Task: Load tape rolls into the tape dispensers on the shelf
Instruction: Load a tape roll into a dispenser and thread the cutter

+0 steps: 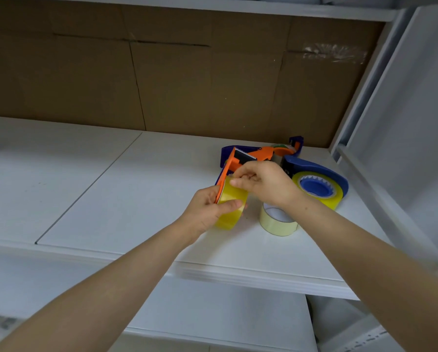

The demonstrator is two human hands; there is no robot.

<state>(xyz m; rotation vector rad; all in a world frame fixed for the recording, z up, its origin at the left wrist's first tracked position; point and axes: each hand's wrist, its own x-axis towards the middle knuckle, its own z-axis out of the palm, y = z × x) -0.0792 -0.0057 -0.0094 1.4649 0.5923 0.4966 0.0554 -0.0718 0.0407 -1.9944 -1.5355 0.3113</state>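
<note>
My left hand (207, 209) grips a yellow tape roll (231, 207) that sits in an orange tape dispenser (229, 163), held a little above the white shelf (136, 199). My right hand (263, 182) pinches at the top of that roll, fingers curled; what it pinches is too small to tell. A blue dispenser (319, 171) with a yellow roll on its blue hub lies to the right on the shelf. A pale loose tape roll (278, 221) stands on the shelf under my right wrist.
Another blue dispenser (295, 144) and an orange one (266, 153) lie behind my hands near the cardboard back wall (187, 80). A white shelf post (365, 102) stands at the right. A lower shelf (212, 313) shows beneath my arms.
</note>
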